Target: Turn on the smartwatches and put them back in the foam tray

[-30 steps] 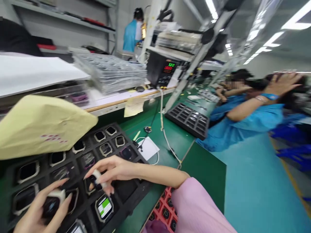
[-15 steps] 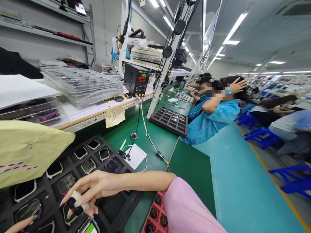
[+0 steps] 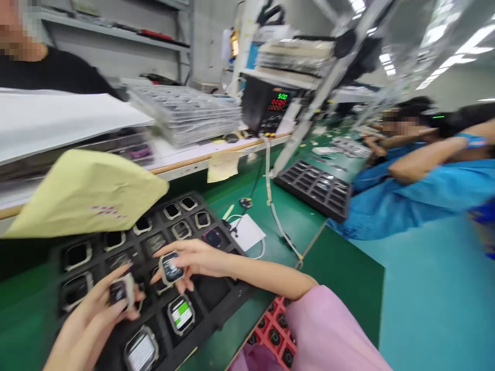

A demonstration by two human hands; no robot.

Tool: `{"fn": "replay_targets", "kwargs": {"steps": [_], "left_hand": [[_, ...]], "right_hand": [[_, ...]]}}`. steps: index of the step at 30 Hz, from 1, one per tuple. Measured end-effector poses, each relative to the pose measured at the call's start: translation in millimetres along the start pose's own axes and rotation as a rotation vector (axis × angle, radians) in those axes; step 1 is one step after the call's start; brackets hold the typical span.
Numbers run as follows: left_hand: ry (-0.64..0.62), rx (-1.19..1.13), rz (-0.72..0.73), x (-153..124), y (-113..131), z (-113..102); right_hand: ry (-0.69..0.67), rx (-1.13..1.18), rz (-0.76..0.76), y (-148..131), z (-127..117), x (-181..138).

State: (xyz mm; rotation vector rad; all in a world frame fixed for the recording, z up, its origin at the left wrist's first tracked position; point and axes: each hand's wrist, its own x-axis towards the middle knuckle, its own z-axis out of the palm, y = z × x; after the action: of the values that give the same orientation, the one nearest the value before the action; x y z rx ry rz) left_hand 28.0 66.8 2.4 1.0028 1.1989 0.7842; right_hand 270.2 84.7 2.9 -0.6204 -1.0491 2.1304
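My left hand [image 3: 95, 314] is closed around a smartwatch body [image 3: 122, 291] with a pale case, above the black foam tray [image 3: 216, 314]. To its right, my right hand [image 3: 197, 259] grips a second smartwatch body [image 3: 172, 268] between its fingers, screen turned up. Several more watch bodies sit in the tray's compartments. One below my right hand, a watch with a green and white screen [image 3: 181, 314], is lit. Nearer to me lies another lit watch with a white screen [image 3: 142, 351].
Yellow paper [image 3: 88, 196] overhangs the tray's far left. A red tray of round parts [image 3: 275, 337] is beside my right sleeve. Behind are a power supply [image 3: 266, 105], stacked clear trays [image 3: 189, 111] and another black tray [image 3: 315, 188]. A co-worker in blue [image 3: 429, 190] sits at right.
The view has swung left. My left hand has come in over the tray with a watch body. The white-and-black piece in my right hand now shows as a watch body, screen up.
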Motion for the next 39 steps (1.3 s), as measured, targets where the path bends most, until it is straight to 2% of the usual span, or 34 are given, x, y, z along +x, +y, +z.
{"fn": "replay_targets", "kwargs": {"steps": [1, 4, 7, 17, 23, 32, 39], "left_hand": [[-0.055, -0.077, -0.02, -3, 5, 3], [-0.113, -0.253, -0.006, -4, 16, 7], [-0.171, -0.352, 0.001, 3, 17, 8], [-0.253, -0.358, 0.068, 10, 8, 4], [-0.25, -0.258, 0.119, 10, 5, 5], [-0.105, 0.176, 0.298, 7, 3, 4], [-0.094, 0.238, 0.356, 3, 2, 5]], "right_hand": [[0.041, -0.004, -0.009, 0, 2, 1], [0.121, -0.06, 0.007, -3, 4, 3], [0.17, -0.127, 0.011, -8, 6, 5], [0.204, -0.352, -0.028, -12, 12, 8], [0.187, -0.302, -0.025, -12, 14, 7], [0.121, -0.23, -0.033, -9, 13, 6], [0.08, -0.176, -0.01, -7, 13, 6]]}}
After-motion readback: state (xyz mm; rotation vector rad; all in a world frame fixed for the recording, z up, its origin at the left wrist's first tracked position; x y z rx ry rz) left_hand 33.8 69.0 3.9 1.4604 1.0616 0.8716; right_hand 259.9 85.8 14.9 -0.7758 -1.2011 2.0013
